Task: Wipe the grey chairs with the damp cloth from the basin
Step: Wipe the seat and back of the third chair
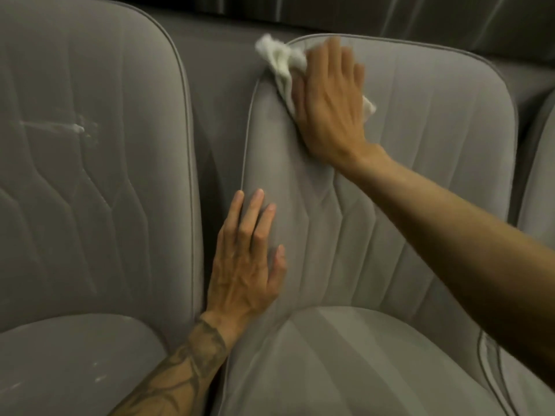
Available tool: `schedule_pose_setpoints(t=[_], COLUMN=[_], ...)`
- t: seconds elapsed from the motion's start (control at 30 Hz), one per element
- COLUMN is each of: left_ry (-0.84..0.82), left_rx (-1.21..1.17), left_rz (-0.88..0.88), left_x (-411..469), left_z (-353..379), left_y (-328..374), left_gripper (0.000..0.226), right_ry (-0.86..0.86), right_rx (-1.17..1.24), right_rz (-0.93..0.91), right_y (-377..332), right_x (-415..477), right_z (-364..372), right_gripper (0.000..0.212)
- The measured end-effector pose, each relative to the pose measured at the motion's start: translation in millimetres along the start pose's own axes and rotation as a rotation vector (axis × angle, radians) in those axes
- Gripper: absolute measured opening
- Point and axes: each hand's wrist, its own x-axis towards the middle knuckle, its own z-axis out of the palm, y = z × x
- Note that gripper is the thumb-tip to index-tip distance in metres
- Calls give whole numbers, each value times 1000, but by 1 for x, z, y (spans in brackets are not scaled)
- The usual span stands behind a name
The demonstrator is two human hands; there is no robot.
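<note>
A grey padded chair (420, 175) fills the middle and right of the view. My right hand (330, 100) presses a white cloth (282, 63) flat against the upper left of its backrest; the cloth bunches out past my fingers over the backrest's edge. My left hand (249, 259) lies flat with fingers spread on the lower left of the same backrest, holding nothing. A second grey chair (90, 175) stands close on the left, with a pale smear (75, 127) on its backrest and light specks on its seat.
The edge of a third grey chair (540, 190) shows at the far right. A narrow dark gap (210, 145) separates the left and middle chairs. Behind the backrests runs a dark wall or curtain (330, 10). No basin is in view.
</note>
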Motion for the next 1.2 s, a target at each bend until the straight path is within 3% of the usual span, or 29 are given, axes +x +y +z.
schedule_pose_setpoints(t=[0.1, 0.23, 0.3, 0.4, 0.47, 0.57, 0.67, 0.8, 0.87, 1.03, 1.13, 1.2], left_ry=[7, 13, 4, -1, 5, 44, 63, 44, 3, -120, -146, -141], left_rx=[7, 4, 10, 11, -7, -28, -34, -24, 39, 214, 311, 352], left_rz=[3, 1, 2, 7, 9, -31, -55, -36, -44, 68, 148, 133], left_x=[0, 0, 0, 0, -1, -3, -2, 2, 2, 7, 11, 13], left_z=[1, 2, 1, 0, 1, 0, -3, -10, -19, -48, -65, -72], left_y=[0, 1, 0, -1, -1, -3, -2, 0, -1, -7, -28, -42], left_gripper=[59, 60, 59, 59, 58, 58, 59, 56, 54, 54, 54, 55], right_ry=[71, -158, -162, -41, -14, -156, -250, -50, -20, -212, -174, -108], right_rx=[28, 176, 129, -9, 46, 251, 232, 83, 113, 288, 155, 87], right_rz=[191, -129, -212, -10, 84, -100, -233, 53, 113, -25, -89, -6], right_y=[-25, -46, -34, -20, -32, -58, -42, -18, -31, -60, -50, -45], right_x=[-2, -68, -47, 12, 7, -68, -76, -8, -24, -118, -83, -43], right_z=[5, -13, -13, 2, 4, -5, -12, 5, 7, -16, -13, -5], right_gripper=[33, 25, 26, 32, 29, 22, 23, 27, 26, 15, 21, 24])
